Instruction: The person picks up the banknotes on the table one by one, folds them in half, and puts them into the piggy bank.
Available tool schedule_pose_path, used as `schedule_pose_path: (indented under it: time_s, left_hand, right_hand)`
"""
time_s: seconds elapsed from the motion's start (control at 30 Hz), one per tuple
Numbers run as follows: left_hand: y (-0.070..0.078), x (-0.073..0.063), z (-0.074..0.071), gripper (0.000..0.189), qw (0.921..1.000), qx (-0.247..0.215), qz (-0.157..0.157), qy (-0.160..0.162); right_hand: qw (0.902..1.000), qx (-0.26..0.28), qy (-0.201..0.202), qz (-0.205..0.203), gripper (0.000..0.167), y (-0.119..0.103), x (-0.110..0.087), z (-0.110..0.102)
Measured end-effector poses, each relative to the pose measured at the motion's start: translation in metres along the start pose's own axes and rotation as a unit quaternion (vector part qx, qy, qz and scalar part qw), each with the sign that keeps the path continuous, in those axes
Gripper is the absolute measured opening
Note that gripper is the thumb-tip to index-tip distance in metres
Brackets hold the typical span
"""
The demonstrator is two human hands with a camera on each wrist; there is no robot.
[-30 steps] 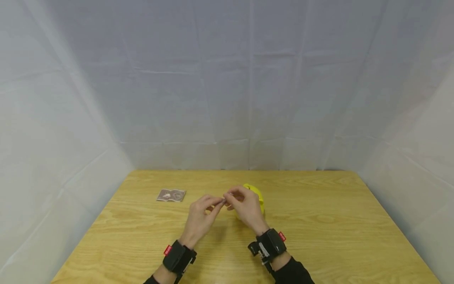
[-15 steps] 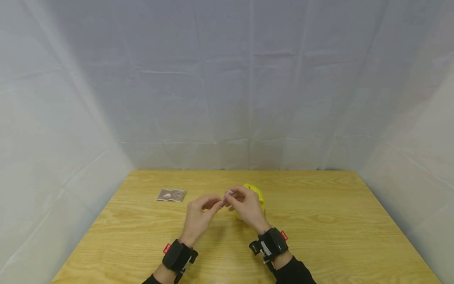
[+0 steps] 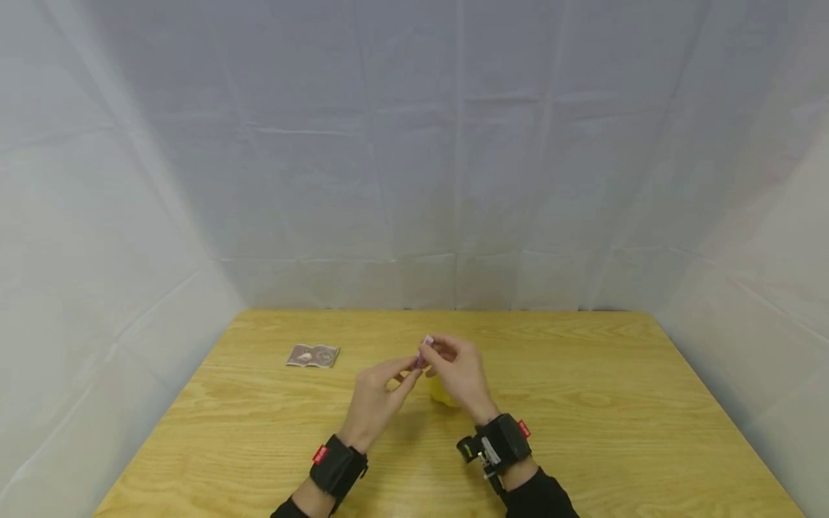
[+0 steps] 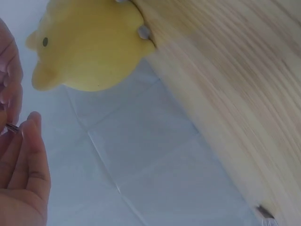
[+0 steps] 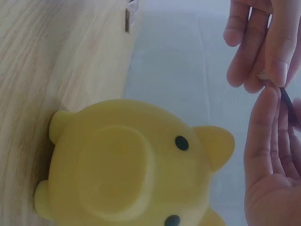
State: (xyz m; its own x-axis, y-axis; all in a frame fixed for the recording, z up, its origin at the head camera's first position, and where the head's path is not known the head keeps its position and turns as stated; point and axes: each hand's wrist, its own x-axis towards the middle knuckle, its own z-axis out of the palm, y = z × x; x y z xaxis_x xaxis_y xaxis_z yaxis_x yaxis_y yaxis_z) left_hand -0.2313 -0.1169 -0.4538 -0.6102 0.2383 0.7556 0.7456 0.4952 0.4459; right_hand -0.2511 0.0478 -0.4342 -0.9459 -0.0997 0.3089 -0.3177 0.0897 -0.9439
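Between my hands is a small folded banknote [image 3: 427, 342], purple and white, narrow as a strip. My left hand [image 3: 374, 403] pinches its lower end between thumb and fingertips. My right hand [image 3: 463, 375] pinches it higher up. The right wrist view shows the folded edge of the banknote [image 5: 288, 106] at the fingertips. Below and behind my right hand stands a yellow piggy bank [image 3: 442, 392], mostly hidden in the head view. Its snout, eyes and ears show in the right wrist view, where the piggy bank [image 5: 117, 165] appears turned sideways.
Another banknote [image 3: 313, 355], brownish and creased, lies flat on the wooden table [image 3: 583, 403] to the left of the hands. White sheeting [image 3: 414, 180] hangs behind the table and along both sides. A camera band [image 3: 501, 440] sits on each wrist.
Both hands have shifted a little to the right, and more of the folded banknote shows above the fingers. My right hand now covers the top of the piggy bank. The flat banknote stays put.
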Motion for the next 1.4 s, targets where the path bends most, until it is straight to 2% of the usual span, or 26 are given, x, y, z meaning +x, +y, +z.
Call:
schedule_pose_path:
  time_s: [0.2,0.63,0.77,0.93,1.07,1.2,1.4]
  left_hand:
    - [0.0,0.007,0.008,0.027,0.9997,-0.005,-0.006,0.021]
    - [0.01,0.018,0.024,0.024,0.9947,-0.046,-0.093,0.005]
    - [0.012,0.023,0.03,0.023,0.993,-0.051,-0.106,0.001]
    - [0.011,0.028,0.036,0.02,0.9937,-0.032,-0.108,-0.002]
    - [0.01,0.031,0.04,0.018,0.9939,-0.032,-0.106,0.01]
    - [0.011,0.034,0.044,0.017,0.9937,-0.035,-0.104,0.024]
    - [0.014,0.037,0.05,0.015,0.9933,-0.041,-0.106,0.023]
  right_hand:
    - [0.9998,-0.01,-0.015,0.007,0.025,-0.004,0.001,-0.008]
    - [0.9984,-0.05,-0.02,0.016,0.023,-0.008,0.004,-0.026]
    - [0.9979,-0.061,-0.02,0.008,0.02,-0.009,0.006,-0.032]
    - [0.9964,-0.083,-0.018,0.003,0.02,-0.007,0.008,-0.039]
    - [0.9953,-0.096,-0.017,0.006,0.021,-0.006,0.009,-0.041]
    - [0.9956,-0.093,-0.012,0.01,0.024,-0.006,0.009,-0.042]
    - [0.9964,-0.084,-0.003,0.007,0.025,-0.003,0.011,-0.047]
